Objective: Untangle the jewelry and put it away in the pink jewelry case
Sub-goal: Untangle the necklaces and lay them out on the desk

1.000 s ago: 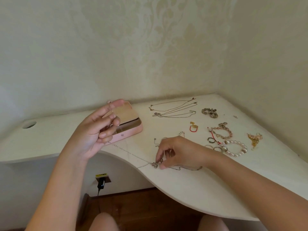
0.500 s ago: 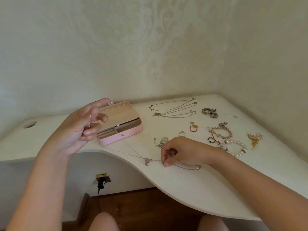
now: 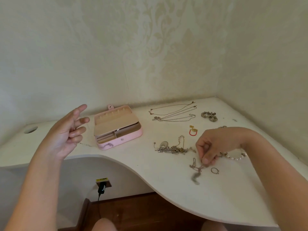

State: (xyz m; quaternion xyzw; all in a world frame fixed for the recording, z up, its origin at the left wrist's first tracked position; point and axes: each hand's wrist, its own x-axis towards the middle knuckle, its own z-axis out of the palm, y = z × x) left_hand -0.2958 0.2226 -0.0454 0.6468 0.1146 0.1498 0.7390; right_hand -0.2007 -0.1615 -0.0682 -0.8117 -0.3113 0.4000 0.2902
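The pink jewelry case (image 3: pixel 120 141) stands open on the white desk, with beige compartments inside. My left hand (image 3: pixel 65 133) hovers to its left, palm up and fingers spread; a short bit of chain (image 3: pixel 85 144) lies on the desk just under it. On the right, my right hand (image 3: pixel 216 145) pinches a thin silver chain with a pendant (image 3: pixel 196 170), which is blurred and lies near the desk's front edge. A tangled pile of silver jewelry (image 3: pixel 173 149) sits between the case and my right hand.
Thin necklaces (image 3: pixel 173 112) lie stretched out at the back, beside a dark bead bracelet (image 3: pixel 209 116). Near my right hand are a red cord charm (image 3: pixel 193 131), a ring (image 3: pixel 214 170) and a pearl bracelet (image 3: pixel 235 157). The desk's front edge curves inward, and a cable hole (image 3: pixel 30 130) is at the far left.
My left hand moved left off the case and spread its fingers. My right hand slid right with the chain and pendant, uncovering the tangled pile.
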